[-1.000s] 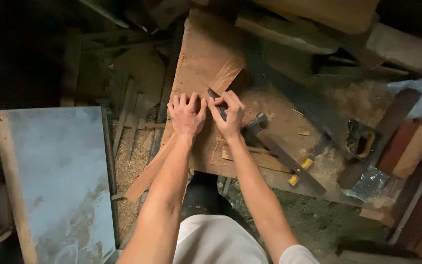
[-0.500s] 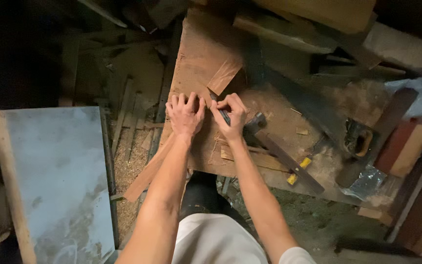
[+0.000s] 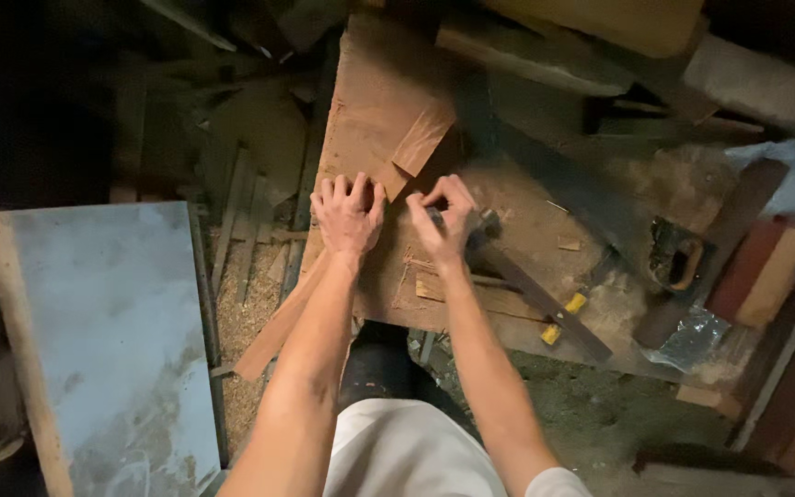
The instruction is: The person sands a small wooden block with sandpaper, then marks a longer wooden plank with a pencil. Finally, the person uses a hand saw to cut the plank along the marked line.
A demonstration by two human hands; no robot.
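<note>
The person is working over a rough wooden bench (image 3: pixel 526 230) in a dim, cluttered workshop, its top dusted with sawdust and small chips. Sawdust is also lying on the floor to the left, among thin wooden strips (image 3: pixel 241 239). A pale grey-blue panel (image 3: pixel 108 340) with a wooden edge is lying flat at lower left. Thick timber offcuts (image 3: pixel 600 23) are piling up along the top of the view.

A reddish-brown board (image 3: pixel 374 106) is lying on the bench, running away from the person, with a small lighter wedge of wood (image 3: pixel 423 138) resting on its near right corner. The left hand (image 3: pixel 347 216) is pressing flat on the near end of this board, fingers spread and pointing away. The right hand (image 3: pixel 443 216) is sitting just beside it, fingertips bunched together and pinching a small dark object (image 3: pixel 434 216) against the bench; what that object is cannot be told.

A long dark bar with yellow fittings (image 3: pixel 554 313) is lying diagonally on the bench to the right of the hands. Further right, a dark handle-shaped tool (image 3: pixel 678 258) is resting near a red and tan block (image 3: pixel 766 271). A crumpled pale blue plastic bag (image 3: pixel 789 175) is sitting at the right edge, and a crinkled clear wrapper (image 3: pixel 692 340) is lying below the tool. No labels are legible.
</note>
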